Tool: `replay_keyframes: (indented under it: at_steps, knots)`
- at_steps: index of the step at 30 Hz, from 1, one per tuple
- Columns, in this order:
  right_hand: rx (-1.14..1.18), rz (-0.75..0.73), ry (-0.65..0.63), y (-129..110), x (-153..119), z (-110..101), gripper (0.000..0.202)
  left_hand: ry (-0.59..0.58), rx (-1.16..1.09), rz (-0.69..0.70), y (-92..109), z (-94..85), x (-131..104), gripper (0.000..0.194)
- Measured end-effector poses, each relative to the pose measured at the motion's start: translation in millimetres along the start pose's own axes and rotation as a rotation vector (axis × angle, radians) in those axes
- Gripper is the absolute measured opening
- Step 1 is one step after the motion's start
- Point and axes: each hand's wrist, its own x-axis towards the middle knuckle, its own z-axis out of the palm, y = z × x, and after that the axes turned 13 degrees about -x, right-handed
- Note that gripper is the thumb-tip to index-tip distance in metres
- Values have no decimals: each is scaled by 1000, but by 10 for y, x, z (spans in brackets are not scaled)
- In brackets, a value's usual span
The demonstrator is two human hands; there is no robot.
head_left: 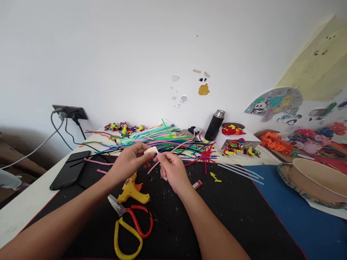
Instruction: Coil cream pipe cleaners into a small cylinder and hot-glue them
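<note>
Above the black mat, my left hand (131,159) pinches a small cream-coloured, ribbed fuzzy piece (151,150), which looks like coiled pipe cleaner. The fingertips of my right hand (172,169) are closed at that piece's right end; the exact contact is partly hidden by the thumb. Beneath my left forearm and hand lies a yellow glue gun (133,194), its upper part covered. Nearer to me rest open scissors (133,221) with one red and one yellow handle. Just beyond both hands spreads a large heap of coloured pipe cleaners (162,139).
A phone (69,169) lies at the left. Behind stand a black flask (215,125) and a white box (238,139) with colourful pipe-cleaner figures. Translucent glue sticks (241,172), yellow scraps (215,177) and a bowl (322,177) are at the right.
</note>
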Motion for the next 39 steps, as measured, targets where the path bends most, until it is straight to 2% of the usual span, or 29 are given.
replay_keyframes:
  at_steps: [8, 21, 35, 39]
  knots:
    - [-6, -1, -24, -1, -10, -5, 38, -19, -133, -50, 27, -12, 20, 46]
    - [14, 8, -65, -36, -13, -4, 35, -84, -411, -147, -85, -53, 43, 36]
    - [40, 25, -95, -51, -31, -2, 41, -127, -469, -260, -69, -31, 2, 45]
    - [42, 28, -103, -51, -39, 0, 42, -155, -436, -242, -105, -63, 19, 43]
